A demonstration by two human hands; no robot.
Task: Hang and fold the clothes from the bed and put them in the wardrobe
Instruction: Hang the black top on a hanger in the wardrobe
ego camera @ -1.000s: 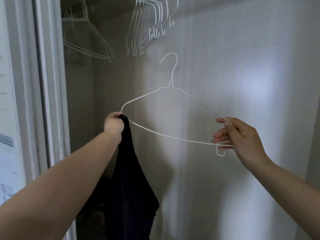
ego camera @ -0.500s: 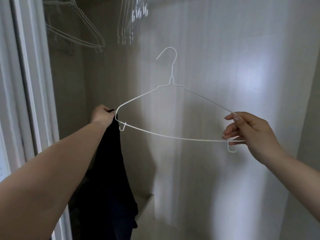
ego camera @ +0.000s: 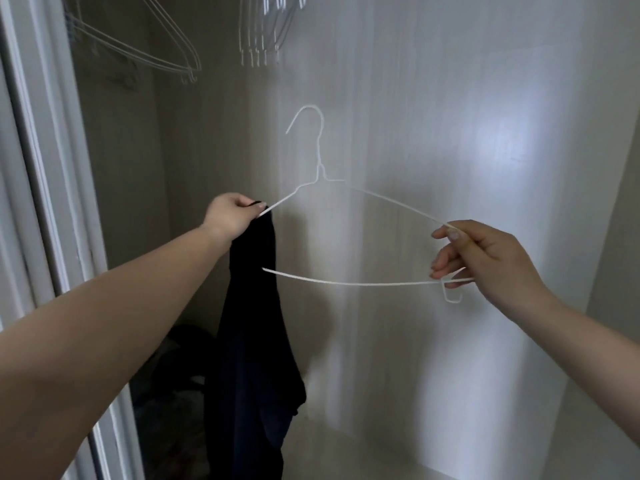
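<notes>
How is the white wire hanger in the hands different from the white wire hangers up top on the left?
The held white wire hanger is gripped at both ends by the left hand and right hand; the upper-left hangers are untouched. A dark garment covers the held hanger's left end; the upper-left hangers are bare. Both are thin white wire.

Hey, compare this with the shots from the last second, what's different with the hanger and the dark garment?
The dark garment has been drawn over the left end of the white hanger, now covering that corner. The left hand pinches cloth and wire together. The right hand still holds the right end; hook still upright.
</notes>
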